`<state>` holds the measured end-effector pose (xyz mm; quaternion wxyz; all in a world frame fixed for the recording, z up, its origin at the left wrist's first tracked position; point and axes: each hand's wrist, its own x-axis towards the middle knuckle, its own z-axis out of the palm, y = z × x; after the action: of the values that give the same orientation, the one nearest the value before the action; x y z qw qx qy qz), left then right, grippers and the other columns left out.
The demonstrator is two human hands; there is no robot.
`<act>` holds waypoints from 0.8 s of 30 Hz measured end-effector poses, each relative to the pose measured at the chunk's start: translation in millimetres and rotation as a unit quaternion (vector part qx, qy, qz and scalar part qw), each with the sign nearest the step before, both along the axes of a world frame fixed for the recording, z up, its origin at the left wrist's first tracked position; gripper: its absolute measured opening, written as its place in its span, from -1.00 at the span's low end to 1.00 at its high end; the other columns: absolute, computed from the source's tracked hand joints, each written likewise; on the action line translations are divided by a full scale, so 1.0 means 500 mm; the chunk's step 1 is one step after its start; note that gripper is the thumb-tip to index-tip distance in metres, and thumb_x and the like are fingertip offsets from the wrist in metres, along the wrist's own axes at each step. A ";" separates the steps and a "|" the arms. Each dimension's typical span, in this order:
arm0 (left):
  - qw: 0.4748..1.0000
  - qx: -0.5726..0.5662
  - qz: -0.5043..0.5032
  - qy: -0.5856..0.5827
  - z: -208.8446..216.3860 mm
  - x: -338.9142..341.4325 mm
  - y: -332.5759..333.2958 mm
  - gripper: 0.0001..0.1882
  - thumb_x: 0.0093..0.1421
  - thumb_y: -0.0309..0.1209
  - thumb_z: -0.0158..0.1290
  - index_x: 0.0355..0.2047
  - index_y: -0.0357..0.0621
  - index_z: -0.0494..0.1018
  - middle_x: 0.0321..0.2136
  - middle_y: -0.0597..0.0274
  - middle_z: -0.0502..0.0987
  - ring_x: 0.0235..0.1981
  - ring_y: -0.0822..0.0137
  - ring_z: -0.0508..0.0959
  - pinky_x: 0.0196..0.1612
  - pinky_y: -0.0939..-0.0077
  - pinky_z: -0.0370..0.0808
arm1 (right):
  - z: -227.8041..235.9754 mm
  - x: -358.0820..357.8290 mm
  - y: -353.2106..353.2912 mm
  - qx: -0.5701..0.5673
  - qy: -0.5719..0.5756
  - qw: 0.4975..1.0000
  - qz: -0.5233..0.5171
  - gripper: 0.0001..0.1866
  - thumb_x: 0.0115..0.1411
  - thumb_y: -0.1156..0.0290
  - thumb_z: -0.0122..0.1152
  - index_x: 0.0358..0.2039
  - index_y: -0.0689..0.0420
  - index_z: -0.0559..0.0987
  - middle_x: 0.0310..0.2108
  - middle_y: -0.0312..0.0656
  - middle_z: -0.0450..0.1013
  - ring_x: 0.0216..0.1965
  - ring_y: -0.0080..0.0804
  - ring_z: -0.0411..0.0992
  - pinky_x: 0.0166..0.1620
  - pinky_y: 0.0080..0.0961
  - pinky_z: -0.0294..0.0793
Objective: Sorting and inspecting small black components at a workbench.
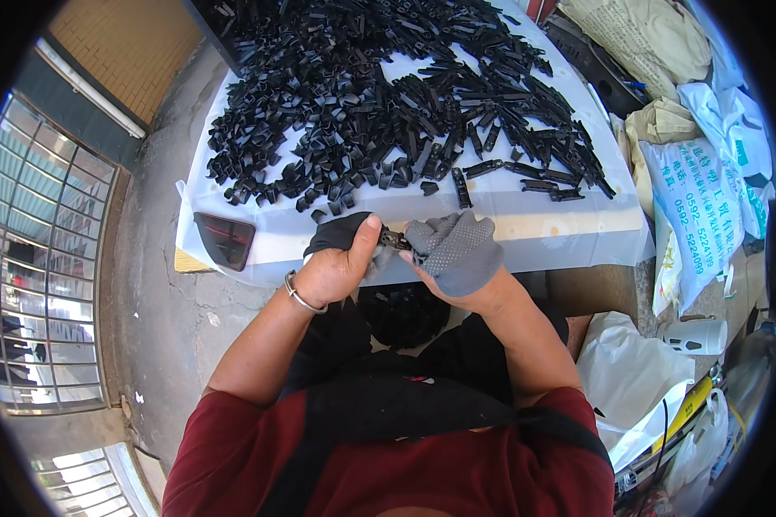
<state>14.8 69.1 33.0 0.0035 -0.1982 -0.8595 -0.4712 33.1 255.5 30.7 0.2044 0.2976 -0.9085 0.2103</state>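
In front of my chest, over the table's near edge, my left hand [343,257] and my right hand [459,252] meet at a small black plastic part [393,239]. A black covering wraps the left fingers, while the left thumb is bare and presses near the part. Grey dotted glove fabric covers my right fingers, which are closed around the part's other end. Just beyond my hands, one narrow black piece [461,188] lies apart on the white-covered table [569,226]. Short, bent black pieces [267,142] are heaped on the left; long, narrow black pieces [526,112] spread toward the right.
A dark phone [226,241] lies at the table's near left corner. Below my hands, a heap of black parts [403,312] sits between my legs. Printed sacks [690,215], a white bag [634,379] and a white bucket [697,336] crowd the right side. A barred window [47,258] is at left.
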 end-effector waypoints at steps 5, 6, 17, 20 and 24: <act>0.997 -0.063 -0.029 -0.027 0.022 0.015 0.017 -0.62 0.26 -0.27 -0.31 -0.54 -0.24 0.38 -0.59 0.03 0.47 -0.53 0.03 0.44 -0.44 0.33 0.36 | -0.018 0.015 -0.028 0.078 0.002 0.997 -0.018 -0.77 0.01 0.28 0.10 -0.36 0.13 0.48 -0.55 -0.16 0.39 -0.55 -0.22 0.33 -0.51 -0.32 0.23; 0.997 -0.063 -0.032 -0.022 0.017 0.017 0.013 -0.62 0.26 -0.26 -0.31 -0.53 -0.24 0.39 -0.59 0.03 0.47 -0.53 0.04 0.45 -0.43 0.35 0.37 | -0.025 0.013 -0.031 0.078 0.003 0.997 -0.021 -0.77 0.01 0.28 0.10 -0.36 0.13 0.48 -0.55 -0.16 0.39 -0.55 -0.22 0.33 -0.51 -0.32 0.23; 0.957 -0.271 -0.031 0.101 0.001 -0.057 0.018 -0.66 0.16 -0.15 -0.14 -0.33 -0.17 0.43 -0.45 0.00 0.49 -0.41 0.08 0.50 -0.36 0.28 0.41 | -0.015 -0.053 0.060 -0.093 -0.166 0.971 -0.142 -0.70 0.07 0.16 0.06 -0.35 0.13 0.54 -0.44 -0.09 0.44 -0.39 -0.13 0.41 -0.29 -0.29 0.37; 0.938 -0.213 -0.016 0.274 -0.028 -0.106 0.081 -0.77 0.09 -0.31 -0.05 -0.29 -0.16 0.42 -0.44 0.01 0.49 -0.44 0.08 0.50 -0.39 0.29 0.42 | -0.023 -0.077 0.064 0.007 -0.058 0.983 -0.176 -0.72 0.04 0.21 0.08 -0.28 0.08 0.52 -0.33 -0.10 0.42 -0.32 -0.16 0.41 -0.27 -0.29 0.37; 0.919 -0.332 -0.019 0.210 -0.041 -0.136 0.129 -0.80 0.04 -0.40 -0.08 -0.30 -0.06 0.43 -0.45 0.05 0.49 -0.43 0.10 0.51 -0.40 0.29 0.44 | -0.042 -0.092 0.068 0.079 -0.072 0.978 -0.178 -0.75 0.02 0.26 0.09 -0.31 0.11 0.52 -0.35 -0.10 0.42 -0.30 -0.16 0.40 -0.25 -0.28 0.37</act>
<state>-53.2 133.5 12.5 0.1092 -0.2984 -0.9422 -0.1063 -12.9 289.3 9.8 0.1482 0.1302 -0.9731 0.1193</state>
